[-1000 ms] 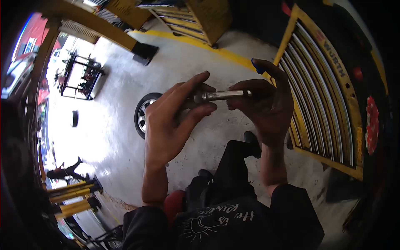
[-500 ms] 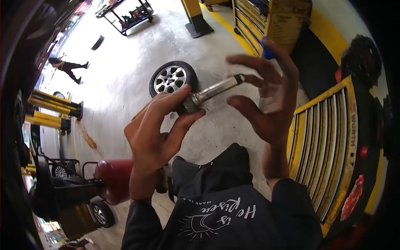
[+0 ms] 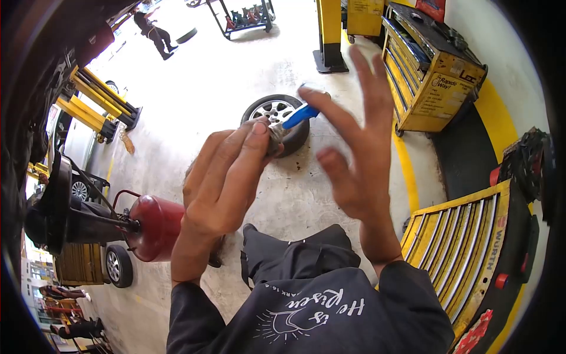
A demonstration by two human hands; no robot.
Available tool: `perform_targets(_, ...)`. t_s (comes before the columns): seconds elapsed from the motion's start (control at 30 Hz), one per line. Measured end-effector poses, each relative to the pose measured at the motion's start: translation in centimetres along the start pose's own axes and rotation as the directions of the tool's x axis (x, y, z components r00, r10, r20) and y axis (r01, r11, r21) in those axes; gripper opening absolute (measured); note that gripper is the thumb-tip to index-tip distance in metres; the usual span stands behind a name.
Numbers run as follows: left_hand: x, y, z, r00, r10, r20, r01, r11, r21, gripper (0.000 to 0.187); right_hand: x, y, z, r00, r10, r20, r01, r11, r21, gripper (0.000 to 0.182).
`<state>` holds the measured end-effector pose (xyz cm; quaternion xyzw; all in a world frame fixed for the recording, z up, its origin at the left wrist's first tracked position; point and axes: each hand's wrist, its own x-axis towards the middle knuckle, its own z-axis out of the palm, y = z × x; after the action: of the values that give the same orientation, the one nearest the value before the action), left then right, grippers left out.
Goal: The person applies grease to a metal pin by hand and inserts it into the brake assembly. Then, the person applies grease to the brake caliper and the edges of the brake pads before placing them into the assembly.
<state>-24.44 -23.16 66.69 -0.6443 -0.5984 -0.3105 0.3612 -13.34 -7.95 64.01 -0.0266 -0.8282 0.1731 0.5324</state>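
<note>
My left hand (image 3: 227, 177) is raised in front of me, thumb and fingers closed around a metal fitting (image 3: 276, 137), most of which they hide. From its far end a blue tapered piece (image 3: 300, 116) sticks out toward the upper right, covering the area where the shaft was. My right hand (image 3: 361, 159) is lifted beside it with fingers spread and thumb out. Its index fingertip overlaps the outer end of the blue piece in this view, and nothing sits in the palm.
A wheel (image 3: 303, 140) lies on the floor beyond my hands. Yellow tool cabinets (image 3: 439, 94) and a Würth drawer unit (image 3: 460, 242) stand on the right. At the left are a red tank (image 3: 156, 227) and yellow lift arms (image 3: 100, 97). A person (image 3: 154, 32) is in the background.
The blue piece has gone from my right fingers to the end of the metal fitting. My left hand has turned, and my right fingers have spread. The view has shifted.
</note>
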Motion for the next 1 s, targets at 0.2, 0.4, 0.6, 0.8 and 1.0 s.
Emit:
perform_targets(0.2, -0.6, -1.3, -1.3, 0.983, 0.175, 0.057, -0.180, 0.977, 0.116, 0.035, 0.6, -0.6, 0.5, 0.993, -0.033, 0.113, 0.045, 0.994, -0.099, 0.048)
perform_targets(0.4, -1.3, -1.4, -3.0, 0.995, 0.076, 0.070, -0.085, 0.988, 0.130, 0.034, 0.2, -2.8, 1.3, 0.969, -0.116, 0.217, 0.111, 0.993, 0.033, 0.049)
perform_targets(0.6, -2.6, -0.3, -3.7, 0.972, -0.235, 0.020, 0.234, 0.972, 0.029, 0.034, 1.6, -1.4, 2.1, 0.985, -0.135, 0.106, 0.122, 0.985, 0.119, 0.055)
perform_targets(0.8, -3.3, -0.1, -3.8, 0.980, -0.197, -0.041, 0.195, 0.980, -0.036, 0.039, 0.7, -2.5, 3.6, 0.960, -0.199, 0.198, 0.179, 0.977, 0.115, 0.043)
perform_targets(1.0, -4.0, 0.3, -4.0, 0.988, -0.139, -0.060, 0.145, 0.982, 0.119, 0.040, 0.7, -3.5, 4.5, 0.928, -0.299, 0.223, 0.258, 0.946, 0.198, 0.049)
